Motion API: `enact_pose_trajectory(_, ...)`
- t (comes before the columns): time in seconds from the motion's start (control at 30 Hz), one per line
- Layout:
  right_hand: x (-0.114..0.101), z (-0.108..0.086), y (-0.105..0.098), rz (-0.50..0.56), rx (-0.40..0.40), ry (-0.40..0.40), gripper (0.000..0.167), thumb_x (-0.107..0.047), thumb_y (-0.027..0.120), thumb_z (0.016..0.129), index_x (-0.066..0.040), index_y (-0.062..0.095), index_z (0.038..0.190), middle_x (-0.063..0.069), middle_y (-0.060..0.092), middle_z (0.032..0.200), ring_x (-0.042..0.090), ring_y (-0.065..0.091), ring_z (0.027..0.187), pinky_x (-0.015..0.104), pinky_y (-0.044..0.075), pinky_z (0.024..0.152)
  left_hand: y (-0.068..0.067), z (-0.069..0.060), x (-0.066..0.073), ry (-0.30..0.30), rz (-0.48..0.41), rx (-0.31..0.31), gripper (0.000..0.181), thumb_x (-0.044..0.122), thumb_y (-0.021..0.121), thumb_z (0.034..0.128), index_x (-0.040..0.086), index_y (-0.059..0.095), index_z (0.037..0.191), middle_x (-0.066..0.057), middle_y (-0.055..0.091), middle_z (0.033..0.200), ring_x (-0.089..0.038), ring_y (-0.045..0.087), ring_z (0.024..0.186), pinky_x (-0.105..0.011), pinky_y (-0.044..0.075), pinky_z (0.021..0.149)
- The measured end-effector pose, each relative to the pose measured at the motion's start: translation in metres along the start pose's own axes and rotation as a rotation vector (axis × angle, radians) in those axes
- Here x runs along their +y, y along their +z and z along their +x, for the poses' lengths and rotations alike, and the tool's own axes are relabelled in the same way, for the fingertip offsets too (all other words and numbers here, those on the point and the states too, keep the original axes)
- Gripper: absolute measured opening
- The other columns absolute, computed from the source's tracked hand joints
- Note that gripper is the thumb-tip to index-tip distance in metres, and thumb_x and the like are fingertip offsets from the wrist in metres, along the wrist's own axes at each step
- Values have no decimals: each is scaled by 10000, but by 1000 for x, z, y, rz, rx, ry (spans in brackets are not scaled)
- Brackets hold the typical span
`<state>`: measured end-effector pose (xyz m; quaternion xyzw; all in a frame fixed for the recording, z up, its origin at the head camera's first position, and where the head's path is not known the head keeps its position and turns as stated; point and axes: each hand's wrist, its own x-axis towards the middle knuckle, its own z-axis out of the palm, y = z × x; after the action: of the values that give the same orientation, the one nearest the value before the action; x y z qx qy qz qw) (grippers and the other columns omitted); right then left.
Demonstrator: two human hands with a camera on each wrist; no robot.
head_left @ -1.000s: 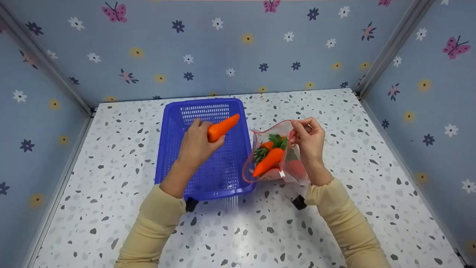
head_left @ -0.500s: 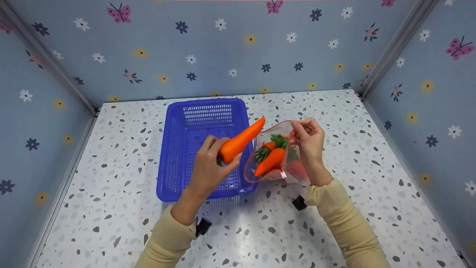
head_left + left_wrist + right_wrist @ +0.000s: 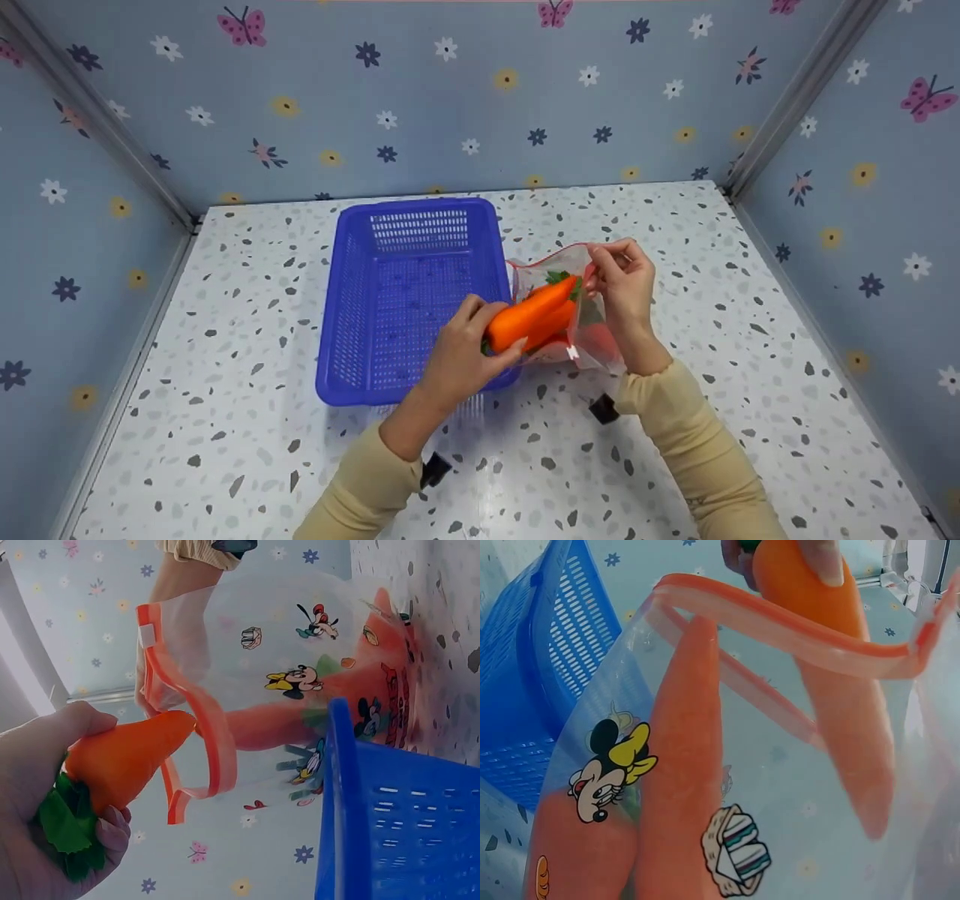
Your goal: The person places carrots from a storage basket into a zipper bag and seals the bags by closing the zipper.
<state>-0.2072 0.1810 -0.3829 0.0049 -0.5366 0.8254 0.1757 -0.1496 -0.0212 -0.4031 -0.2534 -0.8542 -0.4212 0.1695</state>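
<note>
My left hand grips an orange carrot by its thick leafy end. In the right wrist view this carrot slants down with its tip inside the mouth of a clear zip bag. The bag has an orange-red zip rim and cartoon prints. My right hand pinches the rim at its right side and holds the mouth apart. Several other carrots lie in the bag, one carrot with its tip up near the rim. Green leaves show beneath my left fingers in the left wrist view.
A blue-purple perforated basket stands to the left of the bag, its right wall close beside it. Both are on a white speckled table. Flower-patterned panels enclose the back and sides.
My left hand has carried the carrot rightwards, from above the basket to the bag, and its tip has gone into the mouth. The right hand has kept its hold on the rim.
</note>
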Motion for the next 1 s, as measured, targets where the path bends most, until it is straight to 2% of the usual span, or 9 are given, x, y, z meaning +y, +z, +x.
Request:
enact_pose_trajectory(0.27, 0, -1, 1, -8, 1, -7, 64, 29, 583, 820, -8, 552, 778, 98, 523, 538, 133, 434, 368, 206, 393, 349, 16, 9, 5, -36, 85, -105, 386, 282, 680, 769, 35, 596, 1054, -59, 421, 885, -160, 477, 731, -224, 453, 620)
enact_pose_trajectory(0.53, 1, -2, 0, -28, -4, -20, 67, 12, 590, 821, -15, 555, 771, 92, 527, 549, 132, 442, 381, 198, 403, 370, 27, 24, 11, -37, 116, -133, 417, 300, 698, 756, 51, 587, 1071, -79, 468, 935, -175, 493, 786, -256, 466, 679)
enact_pose_trajectory(0.77, 2, -2, -1, -24, -10, -20, 65, 20, 583, 824, -15, 558, 775, 90, 535, 562, 130, 440, 378, 201, 401, 365, 36, 35, 12, -44, 68, -107, 446, 256, 701, 760, 28, 560, 1116, -90, 516, 1006, -184, 526, 894, -274, 449, 806)
enact_pose_trajectory(1.0, 3, -2, -2, -5, -31, -42, 64, 41, 564, 829, -1, 561, 781, 96, 529, 534, 130, 449, 372, 205, 374, 338, 41, 37, 15, 35, -31, -42, 394, 145, 668, 792, 13, 543, 1142, -116, 530, 1031, -204, 552, 921, -277, 451, 812)
